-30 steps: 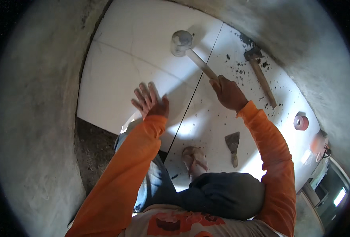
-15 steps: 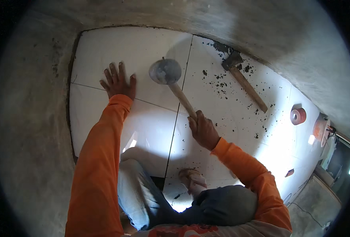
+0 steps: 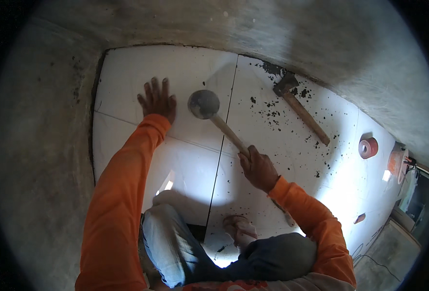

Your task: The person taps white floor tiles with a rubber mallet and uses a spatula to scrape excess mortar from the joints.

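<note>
My right hand (image 3: 259, 168) is closed round the wooden handle of a mallet (image 3: 204, 104) with a round dark grey head. The mallet head is over a large white floor tile (image 3: 190, 63), close to the joint on its right; whether it touches the tile I cannot tell. To the left of the head, my left hand (image 3: 158, 102) lies flat on the tile with its fingers spread, and it holds nothing. A hammer (image 3: 304, 111) with a dark, broad head and a wooden handle lies on the tiles at the right.
Dark mortar crumbs (image 3: 272, 115) are scattered round the hammer. Bare grey walls (image 3: 45, 145) border the tiles at the left and far side. A reddish roll (image 3: 368, 148) and an orange-and-white container (image 3: 397, 162) stand farther right. A cable (image 3: 377, 262) lies at the lower right.
The mallet head has shifted down in the picture and slightly right. My left hand appears farther right, still flat on the tile. The whole view has also shifted a little.
</note>
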{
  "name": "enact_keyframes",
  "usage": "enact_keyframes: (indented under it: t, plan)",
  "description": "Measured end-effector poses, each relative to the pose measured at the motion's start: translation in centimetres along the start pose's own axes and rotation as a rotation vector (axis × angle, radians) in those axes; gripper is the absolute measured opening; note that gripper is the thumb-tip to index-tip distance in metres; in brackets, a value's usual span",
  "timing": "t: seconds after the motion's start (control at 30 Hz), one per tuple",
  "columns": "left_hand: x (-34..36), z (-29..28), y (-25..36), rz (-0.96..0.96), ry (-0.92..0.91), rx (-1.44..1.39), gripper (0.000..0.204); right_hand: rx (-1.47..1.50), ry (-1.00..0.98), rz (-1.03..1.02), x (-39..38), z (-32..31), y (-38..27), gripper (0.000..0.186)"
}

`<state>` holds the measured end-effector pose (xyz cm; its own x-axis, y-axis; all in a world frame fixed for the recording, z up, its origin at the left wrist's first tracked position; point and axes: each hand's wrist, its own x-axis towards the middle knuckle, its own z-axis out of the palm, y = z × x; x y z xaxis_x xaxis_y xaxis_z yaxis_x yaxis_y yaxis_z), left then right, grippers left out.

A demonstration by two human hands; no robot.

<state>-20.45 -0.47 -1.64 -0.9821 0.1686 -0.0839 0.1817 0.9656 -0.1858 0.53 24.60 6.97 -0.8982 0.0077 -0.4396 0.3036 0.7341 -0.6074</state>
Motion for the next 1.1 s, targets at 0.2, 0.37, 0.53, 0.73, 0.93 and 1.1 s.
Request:
enact_keyframes:
  t: [0.2,0.37,0.53,0.73,0.93,1.1]
  plan:
    - [2.8,-1.0,6.3,0.159,0.144,-0.082,0.06,0.223,0.074,0.086,-2.2,-2.7,-1.5,0.034]
    - [2.4,-4.3,16.3,0.378,0.013,-0.262,0.066,0.389,0.338,0.06,-2.6,-3.3,0.5,0.039]
    - [2.4,-3.7,18.1,0.542,0.234,-0.388,0.067,0.451,0.496,-0.101,-0.8,-4.6,-1.2,0.048]
    - [-0.6,-4.8,17.2,1.011,-0.1,-0.652,0.059,0.625,0.437,-0.035,-0.9,-5.0,-0.2,0.043]
    - [0.4,-1.0,1.2,0.096,0.134,-0.196,0.067,0.216,0.195,-0.123,-0.2,-2.5,-3.9,0.029]
    - [1.3,1.8,-3.9,-0.067,0.12,-0.107,0.068,0.332,-0.006,-0.303,1.7,2.3,-6.6,0.026]
